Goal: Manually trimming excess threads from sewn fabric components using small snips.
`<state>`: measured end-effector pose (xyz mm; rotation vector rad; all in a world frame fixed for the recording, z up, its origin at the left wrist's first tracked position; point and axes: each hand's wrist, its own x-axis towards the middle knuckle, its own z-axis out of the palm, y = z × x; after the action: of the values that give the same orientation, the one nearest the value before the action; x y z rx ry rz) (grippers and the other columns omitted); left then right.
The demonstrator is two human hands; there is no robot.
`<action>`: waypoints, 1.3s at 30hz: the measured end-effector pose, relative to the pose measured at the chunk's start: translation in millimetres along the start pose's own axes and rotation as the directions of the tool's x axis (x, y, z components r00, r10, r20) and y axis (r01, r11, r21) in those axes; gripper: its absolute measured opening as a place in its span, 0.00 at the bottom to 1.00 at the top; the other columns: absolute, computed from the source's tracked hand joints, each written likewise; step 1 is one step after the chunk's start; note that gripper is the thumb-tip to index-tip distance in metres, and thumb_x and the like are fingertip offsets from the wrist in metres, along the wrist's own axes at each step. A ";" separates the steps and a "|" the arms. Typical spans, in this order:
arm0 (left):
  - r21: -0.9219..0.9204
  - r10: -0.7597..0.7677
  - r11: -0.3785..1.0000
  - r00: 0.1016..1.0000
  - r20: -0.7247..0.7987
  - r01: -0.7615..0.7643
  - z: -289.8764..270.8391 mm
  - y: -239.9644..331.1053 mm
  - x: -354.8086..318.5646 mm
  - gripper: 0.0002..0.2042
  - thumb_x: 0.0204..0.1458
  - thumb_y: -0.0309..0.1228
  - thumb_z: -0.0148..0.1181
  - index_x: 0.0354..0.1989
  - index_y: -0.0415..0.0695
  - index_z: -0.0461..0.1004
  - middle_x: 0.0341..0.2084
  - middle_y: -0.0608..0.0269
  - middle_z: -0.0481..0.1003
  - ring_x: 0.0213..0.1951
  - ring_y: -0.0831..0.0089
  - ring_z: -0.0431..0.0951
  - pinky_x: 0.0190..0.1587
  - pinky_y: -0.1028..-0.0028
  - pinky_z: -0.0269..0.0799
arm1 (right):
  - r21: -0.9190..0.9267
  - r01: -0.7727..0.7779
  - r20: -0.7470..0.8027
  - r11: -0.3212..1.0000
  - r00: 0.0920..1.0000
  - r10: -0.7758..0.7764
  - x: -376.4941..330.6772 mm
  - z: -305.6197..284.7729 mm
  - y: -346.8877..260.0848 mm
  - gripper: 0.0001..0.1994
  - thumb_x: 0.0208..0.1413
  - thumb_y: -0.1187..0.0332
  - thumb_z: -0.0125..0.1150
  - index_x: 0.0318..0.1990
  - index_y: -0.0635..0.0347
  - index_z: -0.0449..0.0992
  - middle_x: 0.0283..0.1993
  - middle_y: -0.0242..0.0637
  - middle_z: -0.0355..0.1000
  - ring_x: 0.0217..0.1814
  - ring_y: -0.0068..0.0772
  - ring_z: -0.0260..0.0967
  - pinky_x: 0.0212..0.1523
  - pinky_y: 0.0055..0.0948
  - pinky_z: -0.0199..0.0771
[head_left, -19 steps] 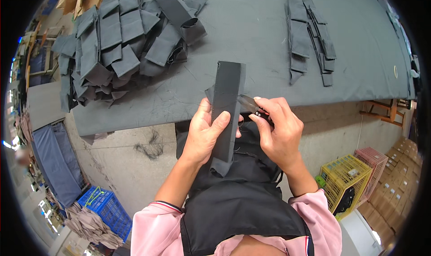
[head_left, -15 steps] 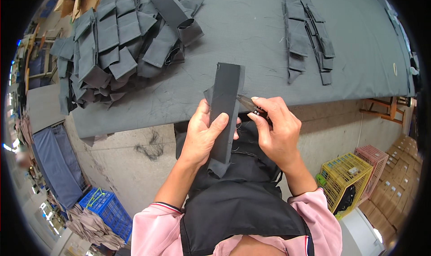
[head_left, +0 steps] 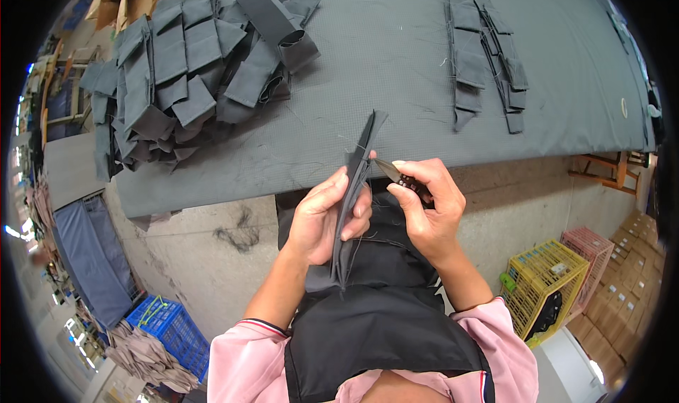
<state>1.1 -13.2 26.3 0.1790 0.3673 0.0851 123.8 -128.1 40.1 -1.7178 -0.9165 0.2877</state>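
A dark grey fabric strip stands on edge in my left hand, its layered side facing up, with loose threads along it. Thumb and fingers of that hand close round its middle. My right hand is closed on small thread snips, whose pointed tip lies close to the strip's right side. Whether the blades touch a thread is too fine to tell. Ahead lies a table covered with grey cloth. A heap of folded grey fabric pieces is on its left part, and two rows of similar pieces lie at the right.
The table's near edge runs just ahead of my hands. On the floor, a blue plastic crate stands at the left, with yellow and pink crates at the right. Loose thread scraps lie below the table; stacked cartons are far right.
My left hand has turned the strip from its flat face to its edge. The snips in my right hand have shifted slightly left and down, staying beside the strip.
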 end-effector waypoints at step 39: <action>-0.174 -0.152 0.971 0.986 0.068 0.161 -6.0 -8.5 -6.8 0.18 0.63 0.38 0.31 0.48 0.38 0.63 0.23 0.64 0.64 0.13 0.83 0.58 0.16 0.83 0.53 | -0.106 0.166 0.033 0.980 0.986 -0.163 4.1 6.3 -3.3 0.14 0.38 0.80 0.65 0.38 0.62 0.75 0.29 0.40 0.73 0.27 0.37 0.73 0.25 0.28 0.72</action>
<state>-7.0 -21.4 21.5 -0.0260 0.3169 -0.0426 121.3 -120.4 41.9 -1.7280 -1.1025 0.1509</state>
